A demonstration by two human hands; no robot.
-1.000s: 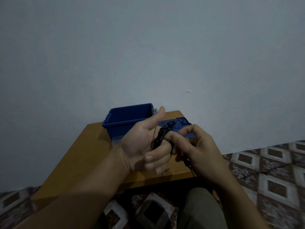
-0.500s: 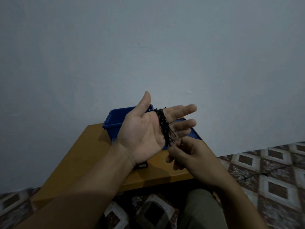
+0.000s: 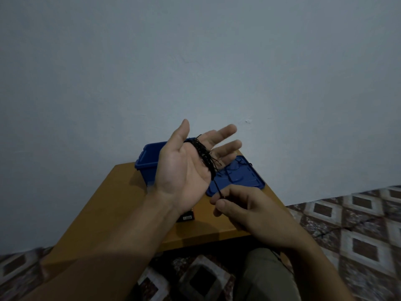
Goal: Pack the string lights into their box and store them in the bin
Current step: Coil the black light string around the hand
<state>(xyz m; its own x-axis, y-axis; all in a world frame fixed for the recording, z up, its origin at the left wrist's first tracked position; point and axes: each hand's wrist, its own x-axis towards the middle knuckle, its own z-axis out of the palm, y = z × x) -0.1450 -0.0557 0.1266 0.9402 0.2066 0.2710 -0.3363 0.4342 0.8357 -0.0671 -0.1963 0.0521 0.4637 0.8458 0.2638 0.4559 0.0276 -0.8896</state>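
String lights (image 3: 204,156) coil round our flat, spread left hand (image 3: 183,170), our spool, while our right hand (image 3: 239,206) pinches the loose strand, seemingly keeping it taut.

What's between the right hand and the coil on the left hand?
Head view: only a short strand of the string lights, running from the coil down to the pinching right hand.

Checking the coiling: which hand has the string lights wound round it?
The left hand, open palm up; the right hand only pinches the string lights' loose end.
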